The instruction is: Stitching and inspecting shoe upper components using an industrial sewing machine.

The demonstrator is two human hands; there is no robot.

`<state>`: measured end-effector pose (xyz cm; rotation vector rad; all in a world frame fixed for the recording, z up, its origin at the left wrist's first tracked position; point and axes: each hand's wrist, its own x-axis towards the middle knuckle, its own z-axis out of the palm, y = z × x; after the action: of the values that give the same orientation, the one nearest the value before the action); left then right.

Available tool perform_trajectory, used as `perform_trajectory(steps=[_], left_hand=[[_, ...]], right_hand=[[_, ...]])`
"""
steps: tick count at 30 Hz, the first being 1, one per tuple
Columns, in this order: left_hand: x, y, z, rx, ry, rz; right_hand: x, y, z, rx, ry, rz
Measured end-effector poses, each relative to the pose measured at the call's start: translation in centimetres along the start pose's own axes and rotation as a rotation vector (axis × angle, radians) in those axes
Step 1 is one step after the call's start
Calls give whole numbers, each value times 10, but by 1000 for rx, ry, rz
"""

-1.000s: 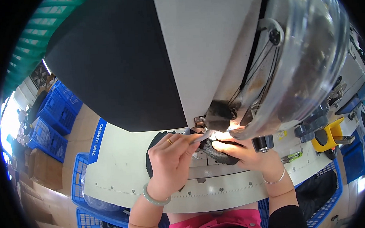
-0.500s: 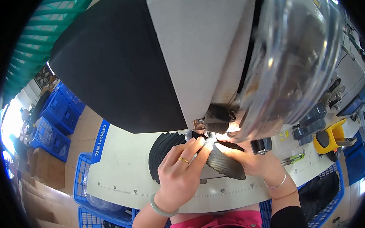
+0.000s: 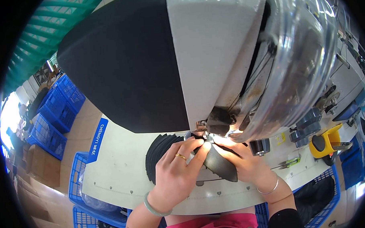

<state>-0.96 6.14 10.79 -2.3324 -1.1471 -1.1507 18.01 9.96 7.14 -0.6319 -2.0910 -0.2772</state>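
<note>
Pale worktable (image 3: 112, 172) bears a printed scale (image 3: 219, 193) along its near edge. Above it, the left hand (image 3: 176, 170) has thumb and forefinger closed on the upper end of a dark mesh piece (image 3: 221, 165), under the sewing machine (image 3: 202, 53); the right hand (image 3: 248, 164) lies against its right edge, though glare obscures the fingertips and I cannot tell whether they pinch. Black layered pieces (image 3: 158, 155) fan out beside the left hand. Farther left, a blue strip (image 3: 97, 142) carries white lettering; beyond stand blue crates (image 3: 47, 134)
</note>
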Motion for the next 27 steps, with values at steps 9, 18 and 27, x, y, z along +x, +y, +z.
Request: perform_trajectory(steps=[9, 18, 27], left_hand=[[4, -3, 6, -351, 138, -406], [-4, 2, 9, -75, 90, -98], [-2, 1, 8, -38, 90, -2]], right_hand=[[12, -10, -10, -3, -135, 62], [6, -10, -20, 136, -235, 115], [1, -8, -20, -31, -185, 2]])
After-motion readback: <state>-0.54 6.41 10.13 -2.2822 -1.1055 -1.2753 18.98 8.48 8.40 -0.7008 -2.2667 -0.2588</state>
